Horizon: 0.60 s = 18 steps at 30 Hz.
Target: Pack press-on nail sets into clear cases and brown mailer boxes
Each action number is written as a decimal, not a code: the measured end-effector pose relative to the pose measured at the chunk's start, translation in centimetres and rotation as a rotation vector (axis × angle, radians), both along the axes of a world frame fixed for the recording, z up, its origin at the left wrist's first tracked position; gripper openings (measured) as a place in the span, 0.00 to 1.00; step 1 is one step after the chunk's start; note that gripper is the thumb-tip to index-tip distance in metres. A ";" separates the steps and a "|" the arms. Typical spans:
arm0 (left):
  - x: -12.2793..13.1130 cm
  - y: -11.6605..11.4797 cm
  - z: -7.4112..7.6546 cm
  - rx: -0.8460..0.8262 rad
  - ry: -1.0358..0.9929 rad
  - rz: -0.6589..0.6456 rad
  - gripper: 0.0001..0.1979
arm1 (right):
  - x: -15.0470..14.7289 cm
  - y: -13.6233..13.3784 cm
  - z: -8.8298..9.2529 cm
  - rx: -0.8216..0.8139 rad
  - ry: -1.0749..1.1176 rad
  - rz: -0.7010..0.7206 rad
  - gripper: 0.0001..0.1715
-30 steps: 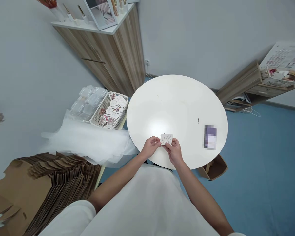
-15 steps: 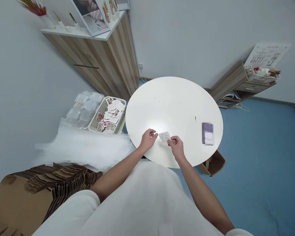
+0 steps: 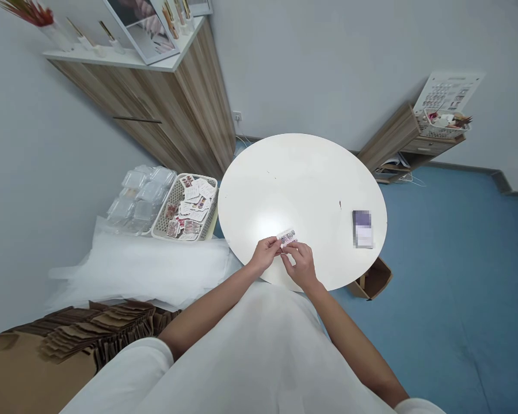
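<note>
Over the near part of the round white table [image 3: 302, 172], a small white card [image 3: 287, 235] is tilted, showing a row of small dark patterned pieces on its face. My left hand [image 3: 266, 254] is closed, pinching the card's left edge between thumb and fingers. From the lower right, my right hand [image 3: 301, 264] has its bent fingers at the card's lower edge, closed about it; its fingertips partly cover the card. Both hands nearly meet in front of my body.
Left of the table, a white basket [image 3: 154, 230] holds many cards and small packs. Beside it are clear plastic boxes [image 3: 133, 179], white sheets [image 3: 155, 261] and stacked brown cardboard [image 3: 47, 368]. A blurred purple-and-white item [image 3: 362, 229] lies at the table's right. An open carton [image 3: 377, 282] stands below.
The card has turned from its printed text side to the side with patterned pieces. My left hand has closed onto it, and my right hand has shifted slightly left and down. The view has shifted slightly.
</note>
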State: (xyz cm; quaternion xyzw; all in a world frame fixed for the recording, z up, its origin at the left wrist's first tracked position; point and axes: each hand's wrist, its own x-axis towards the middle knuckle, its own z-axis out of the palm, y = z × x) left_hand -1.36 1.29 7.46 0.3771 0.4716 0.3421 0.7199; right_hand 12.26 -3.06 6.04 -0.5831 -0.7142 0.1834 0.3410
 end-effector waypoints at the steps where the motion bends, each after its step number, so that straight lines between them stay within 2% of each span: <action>1: -0.2 0.1 -0.1 0.002 0.020 0.002 0.15 | 0.2 -0.1 0.0 -0.007 0.010 0.033 0.11; 4: -0.7 0.2 -0.4 0.001 0.039 -0.007 0.16 | 1.1 -0.4 0.2 -0.014 0.065 0.051 0.13; 7: -1.1 0.3 -0.4 0.005 0.037 -0.031 0.17 | 2.6 -0.4 0.4 -0.046 0.115 -0.040 0.16; 9: -1.3 0.3 -0.3 0.022 0.028 -0.061 0.17 | 3.7 -0.1 0.6 -0.132 0.158 -0.049 0.25; 11: -1.4 0.3 -0.3 0.035 0.004 -0.097 0.18 | 4.5 0.2 0.9 -0.267 0.205 0.027 0.37; 13: -1.3 0.4 -0.4 0.034 -0.010 -0.131 0.18 | 4.9 0.5 1.1 -0.392 0.233 0.125 0.45; 15: -1.2 0.4 -0.8 0.033 -0.002 -0.168 0.18 | 5.2 0.7 1.3 -0.456 0.242 0.175 0.45; 18: -1.0 0.4 -1.3 0.086 0.054 -0.191 0.19 | 5.3 0.7 1.3 -0.483 0.252 0.168 0.39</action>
